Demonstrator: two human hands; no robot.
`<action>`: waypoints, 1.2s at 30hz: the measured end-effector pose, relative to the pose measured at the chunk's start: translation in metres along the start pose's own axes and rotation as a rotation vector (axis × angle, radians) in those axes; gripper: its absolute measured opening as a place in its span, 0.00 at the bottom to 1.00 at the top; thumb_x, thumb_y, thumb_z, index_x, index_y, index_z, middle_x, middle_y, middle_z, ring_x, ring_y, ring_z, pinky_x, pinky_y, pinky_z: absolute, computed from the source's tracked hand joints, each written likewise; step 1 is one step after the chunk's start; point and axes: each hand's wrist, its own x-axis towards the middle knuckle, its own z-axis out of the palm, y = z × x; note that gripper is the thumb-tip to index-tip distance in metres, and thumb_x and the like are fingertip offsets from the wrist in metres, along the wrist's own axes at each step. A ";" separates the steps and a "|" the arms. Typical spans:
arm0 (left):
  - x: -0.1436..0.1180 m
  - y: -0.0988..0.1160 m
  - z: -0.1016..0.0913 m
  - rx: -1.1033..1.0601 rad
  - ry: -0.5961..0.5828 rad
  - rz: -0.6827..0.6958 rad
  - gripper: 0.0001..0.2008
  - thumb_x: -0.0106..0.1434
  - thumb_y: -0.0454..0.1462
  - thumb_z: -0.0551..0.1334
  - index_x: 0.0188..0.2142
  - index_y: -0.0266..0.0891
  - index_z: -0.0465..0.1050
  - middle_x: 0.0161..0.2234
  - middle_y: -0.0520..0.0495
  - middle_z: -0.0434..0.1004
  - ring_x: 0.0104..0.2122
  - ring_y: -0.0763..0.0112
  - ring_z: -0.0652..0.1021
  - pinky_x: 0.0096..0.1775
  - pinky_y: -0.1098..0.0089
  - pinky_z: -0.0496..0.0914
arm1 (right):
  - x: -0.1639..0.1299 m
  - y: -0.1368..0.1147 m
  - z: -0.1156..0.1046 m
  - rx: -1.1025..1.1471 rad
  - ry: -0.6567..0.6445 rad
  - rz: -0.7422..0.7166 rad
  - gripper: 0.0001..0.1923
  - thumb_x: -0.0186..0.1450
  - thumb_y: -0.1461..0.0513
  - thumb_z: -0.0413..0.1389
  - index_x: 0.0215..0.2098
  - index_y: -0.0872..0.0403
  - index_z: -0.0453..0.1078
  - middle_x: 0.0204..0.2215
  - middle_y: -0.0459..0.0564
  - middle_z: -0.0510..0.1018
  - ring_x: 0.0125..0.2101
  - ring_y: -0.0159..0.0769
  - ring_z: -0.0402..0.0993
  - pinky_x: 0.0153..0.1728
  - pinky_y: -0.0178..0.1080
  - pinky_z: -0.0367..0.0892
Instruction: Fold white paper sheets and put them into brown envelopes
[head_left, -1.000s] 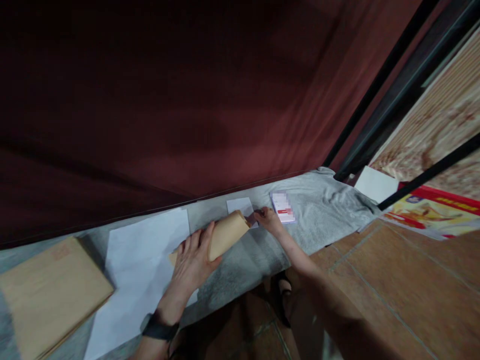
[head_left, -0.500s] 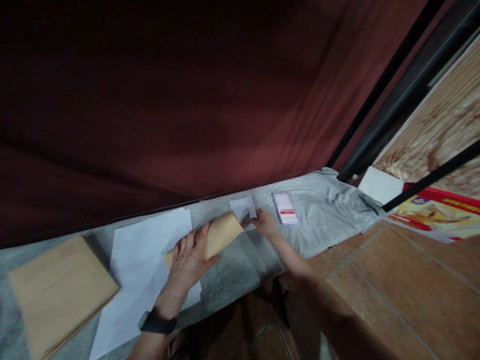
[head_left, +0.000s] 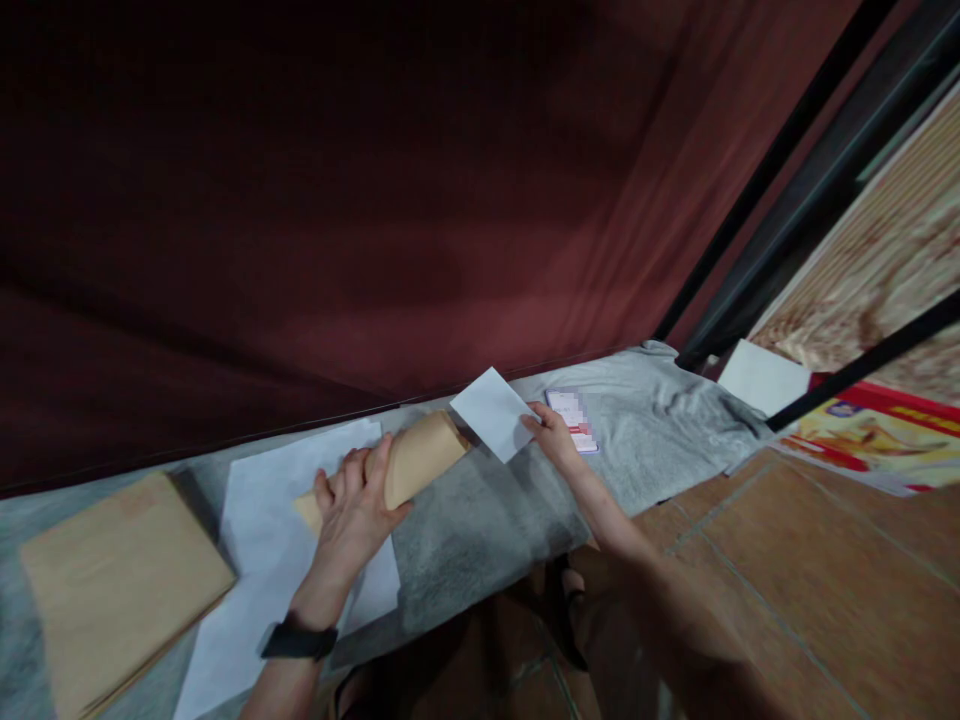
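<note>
— Envelope (head_left: 409, 466), the brown one: where is it, and how have you got hold of it?

— Just left of the frame's centre, lying over the grey cloth (head_left: 480, 520) and the big white sheet (head_left: 277, 500). My left hand (head_left: 352, 505) comes up from the lower middle, watch strap (head_left: 298, 641) at the wrist, palm down, fingers curled over the envelope's near end with the thumb on its right side. The envelope bulges open towards the upper right.

— And the other hand?

— My right hand (head_left: 553, 432) reaches in from the lower right, forearm stretched out long. Its fingertips are pinched on the lower right corner of a small white card (head_left: 491, 412), which is lifted and tilted, its far corner close to the envelope's mouth. Whether card and envelope touch I cannot tell.

— What differs from half a second ago?

— The card lay flat on the cloth then, partly behind the envelope's tip, and my fingers were only at its edge. Now it is raised clear. My left hand has slid towards the left, and the envelope with it.

— Anything else around?

— A printed slip (head_left: 574, 420) lies just behind my right hand, a stack of brown envelopes (head_left: 112, 585) sits at the lower left, and a dark red curtain (head_left: 375, 200) fills the top.
</note>
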 end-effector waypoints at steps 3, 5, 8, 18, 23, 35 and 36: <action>0.003 -0.003 -0.001 0.005 0.070 0.036 0.47 0.61 0.41 0.64 0.74 0.42 0.42 0.65 0.30 0.60 0.69 0.44 0.57 0.66 0.34 0.40 | -0.001 -0.004 -0.007 0.014 -0.027 -0.033 0.17 0.59 0.47 0.57 0.37 0.50 0.73 0.29 0.46 0.76 0.30 0.38 0.69 0.32 0.38 0.65; 0.005 -0.004 -0.002 -0.010 0.118 0.057 0.46 0.62 0.42 0.63 0.74 0.41 0.43 0.66 0.30 0.59 0.69 0.43 0.56 0.67 0.35 0.39 | -0.002 -0.006 -0.009 0.008 -0.050 -0.062 0.17 0.59 0.48 0.58 0.36 0.50 0.75 0.29 0.46 0.77 0.32 0.39 0.70 0.34 0.38 0.65; 0.007 -0.005 -0.004 -0.028 0.169 0.095 0.44 0.63 0.41 0.62 0.74 0.41 0.44 0.67 0.30 0.58 0.71 0.42 0.54 0.67 0.35 0.38 | -0.003 -0.008 -0.011 0.001 -0.063 -0.089 0.17 0.58 0.48 0.59 0.36 0.51 0.76 0.31 0.47 0.79 0.34 0.40 0.72 0.37 0.40 0.66; 0.006 0.001 -0.015 -0.006 0.177 0.161 0.41 0.65 0.37 0.62 0.74 0.43 0.48 0.68 0.30 0.57 0.72 0.42 0.51 0.67 0.35 0.36 | -0.010 -0.022 -0.021 -0.072 -0.162 -0.087 0.15 0.60 0.50 0.59 0.36 0.52 0.79 0.34 0.47 0.82 0.37 0.43 0.76 0.43 0.42 0.69; 0.006 0.002 -0.017 0.050 0.147 0.138 0.42 0.64 0.35 0.62 0.74 0.46 0.47 0.69 0.32 0.58 0.72 0.42 0.51 0.67 0.34 0.37 | -0.012 -0.028 -0.023 -0.115 -0.172 -0.045 0.13 0.60 0.53 0.60 0.37 0.51 0.80 0.37 0.48 0.84 0.41 0.45 0.77 0.46 0.44 0.70; 0.006 -0.001 -0.011 0.028 0.155 0.188 0.42 0.65 0.35 0.61 0.74 0.45 0.45 0.68 0.31 0.57 0.72 0.44 0.50 0.67 0.35 0.37 | -0.013 -0.030 -0.024 -0.094 -0.231 -0.020 0.11 0.61 0.55 0.59 0.35 0.53 0.79 0.31 0.45 0.81 0.34 0.39 0.75 0.38 0.39 0.69; 0.007 -0.002 -0.010 0.025 0.151 0.188 0.42 0.65 0.36 0.61 0.74 0.46 0.45 0.68 0.31 0.57 0.72 0.44 0.51 0.67 0.35 0.36 | -0.013 -0.031 -0.025 -0.093 -0.239 -0.012 0.12 0.61 0.55 0.59 0.35 0.53 0.79 0.31 0.45 0.81 0.34 0.40 0.75 0.39 0.39 0.69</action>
